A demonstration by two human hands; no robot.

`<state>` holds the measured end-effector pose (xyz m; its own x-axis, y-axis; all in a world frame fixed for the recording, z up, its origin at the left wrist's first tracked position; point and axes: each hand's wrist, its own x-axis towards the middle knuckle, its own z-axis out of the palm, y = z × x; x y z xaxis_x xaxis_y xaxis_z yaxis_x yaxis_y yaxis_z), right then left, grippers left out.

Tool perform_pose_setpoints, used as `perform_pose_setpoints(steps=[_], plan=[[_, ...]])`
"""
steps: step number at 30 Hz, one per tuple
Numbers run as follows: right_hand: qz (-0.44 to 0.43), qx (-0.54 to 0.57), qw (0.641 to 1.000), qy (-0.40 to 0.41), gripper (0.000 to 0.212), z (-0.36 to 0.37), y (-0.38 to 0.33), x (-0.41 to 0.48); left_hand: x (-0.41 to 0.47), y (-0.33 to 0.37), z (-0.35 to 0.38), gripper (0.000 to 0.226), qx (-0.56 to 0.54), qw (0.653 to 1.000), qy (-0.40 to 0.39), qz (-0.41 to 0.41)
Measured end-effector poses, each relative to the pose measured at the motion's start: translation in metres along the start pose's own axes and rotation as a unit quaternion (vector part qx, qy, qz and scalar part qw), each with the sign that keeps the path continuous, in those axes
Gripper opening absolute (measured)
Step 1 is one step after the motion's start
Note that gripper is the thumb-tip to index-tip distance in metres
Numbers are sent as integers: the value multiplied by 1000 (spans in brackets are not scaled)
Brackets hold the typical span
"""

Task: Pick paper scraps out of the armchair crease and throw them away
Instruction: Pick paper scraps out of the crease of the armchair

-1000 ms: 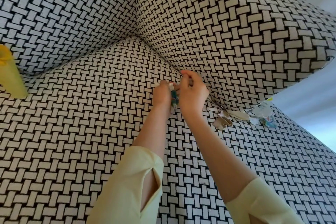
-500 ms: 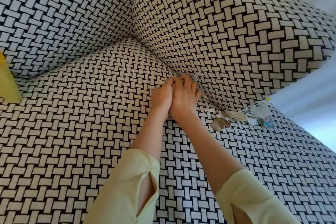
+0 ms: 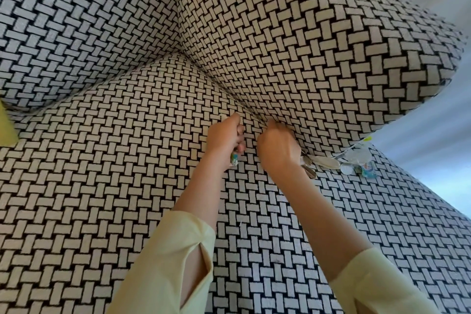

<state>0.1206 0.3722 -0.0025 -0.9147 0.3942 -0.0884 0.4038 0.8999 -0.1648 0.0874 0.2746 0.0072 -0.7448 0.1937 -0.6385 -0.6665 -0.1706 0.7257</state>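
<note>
**Hands part; right goes back to the crease**

Half a second ago we had both hands pressed together at the crease. Now they are apart. Our left hand (image 3: 224, 137) has drawn back to 9 o'clock of the right and sits on the seat (image 3: 102, 173). Its fingers are curled tight round a wad (image 3: 234, 158) of picked paper, and a blue-green bit shows under the fist.

Our right hand (image 3: 277, 148) has moved toward 3 o'clock. Its knuckles are bent and its fingertips press into the crease (image 3: 219, 84) under the armrest (image 3: 318, 46). The tips are hidden against the fabric, so we cannot tell whether they pinch a piece or only dig for one.

We judge that a hand-over has just ended: the left stores, the right picks.

More scraps (image 3: 356, 160) lie along the same crease at 4 o'clock of the right hand, some tan and some white and blue. The nearest tan ones sit just beside the wrist. So the picking is partly done, and nothing has been thrown away yet. No bin is in view.
</note>
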Motion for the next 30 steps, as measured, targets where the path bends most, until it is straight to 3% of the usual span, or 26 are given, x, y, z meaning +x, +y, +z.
perform_pose_setpoints(steps=[3,8,11,13,17,21,25,30], plan=[[9,-1,999,-35,33,4,1,6,-1,2,-5,33,-10,1000,-27,-2],[44,146,973,-174,41,-5,10,31,-3,3,-4,31,12,1000,-20,-1],[43,154,959,-234,31,-6,8,42,-4,3,-5,32,7,1000,-29,-6],[14,97,956,-278,28,-12,5,49,-4,2,-7,32,7,999,-35,-9],[-47,-92,935,-340,48,-26,3,54,-2,1,-7,34,56,998,-35,-2],[-90,-251,900,-344,65,-25,1,63,-3,2,-5,35,58,998,-35,-4],[-103,-333,872,-343,79,-25,-6,67,-3,2,-9,35,57,997,-48,-10],[-127,-395,848,-331,79,-30,-14,62,-2,3,-6,35,74,996,-44,-24]])
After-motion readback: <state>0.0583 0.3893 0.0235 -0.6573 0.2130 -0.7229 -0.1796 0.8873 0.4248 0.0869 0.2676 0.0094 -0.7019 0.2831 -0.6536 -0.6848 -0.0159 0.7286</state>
